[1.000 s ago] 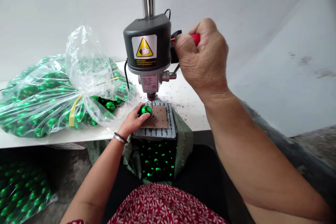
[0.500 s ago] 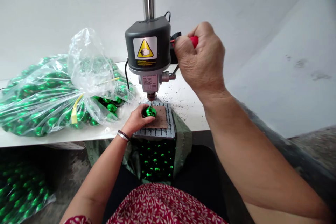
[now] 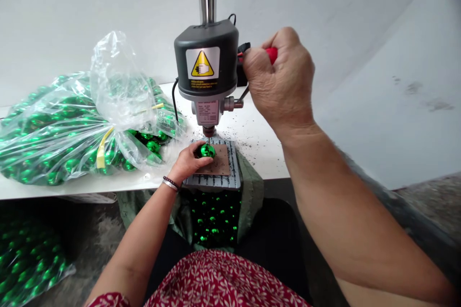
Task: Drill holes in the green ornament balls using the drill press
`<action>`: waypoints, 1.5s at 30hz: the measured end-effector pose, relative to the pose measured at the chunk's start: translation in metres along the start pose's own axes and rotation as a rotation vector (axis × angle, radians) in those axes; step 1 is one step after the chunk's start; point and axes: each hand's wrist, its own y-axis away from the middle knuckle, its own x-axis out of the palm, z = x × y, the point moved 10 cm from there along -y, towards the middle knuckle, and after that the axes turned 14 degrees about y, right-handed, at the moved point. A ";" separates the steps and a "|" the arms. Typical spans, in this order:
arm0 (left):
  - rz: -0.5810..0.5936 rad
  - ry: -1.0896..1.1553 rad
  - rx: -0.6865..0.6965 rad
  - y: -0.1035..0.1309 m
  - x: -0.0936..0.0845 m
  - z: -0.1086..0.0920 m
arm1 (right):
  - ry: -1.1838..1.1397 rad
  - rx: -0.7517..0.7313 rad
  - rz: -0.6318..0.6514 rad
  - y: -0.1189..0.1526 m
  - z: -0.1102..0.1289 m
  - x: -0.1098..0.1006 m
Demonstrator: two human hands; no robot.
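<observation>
At the centre of the frame, the left hand (image 3: 186, 160) has its fingers (image 3: 205, 160) curled partway round a shiny green ball (image 3: 208, 150) over the brown board (image 3: 221, 166), just below the drill bit (image 3: 209, 141); contact cannot be told. The right hand (image 3: 283, 76), upper right, is wrapped round a red handle (image 3: 272, 54). Being smooth and round, the ball might spin if drilled off-centre, exposing nearby fingers to the bit.
</observation>
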 end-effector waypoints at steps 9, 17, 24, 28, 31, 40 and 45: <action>0.093 -0.070 -0.002 -0.003 0.009 -0.005 | 0.000 -0.012 -0.002 -0.001 0.001 -0.001; 0.102 -0.070 -0.024 0.000 0.019 -0.005 | -0.036 -0.053 -0.014 0.005 0.001 -0.002; 0.123 -0.122 0.039 0.002 0.022 -0.008 | -0.014 -0.089 -0.058 0.021 -0.002 -0.007; 0.098 -0.161 0.054 0.002 0.019 -0.007 | 0.017 -0.105 -0.102 0.032 -0.003 -0.012; 0.095 -0.167 0.074 0.002 0.019 -0.008 | 0.045 -0.112 -0.132 0.042 -0.004 -0.014; 0.133 -0.122 0.132 0.003 0.022 -0.008 | 0.130 -0.121 -0.208 0.071 -0.014 -0.015; 0.120 -0.091 0.120 0.004 0.020 -0.004 | 0.154 -0.157 -0.265 0.078 -0.016 -0.015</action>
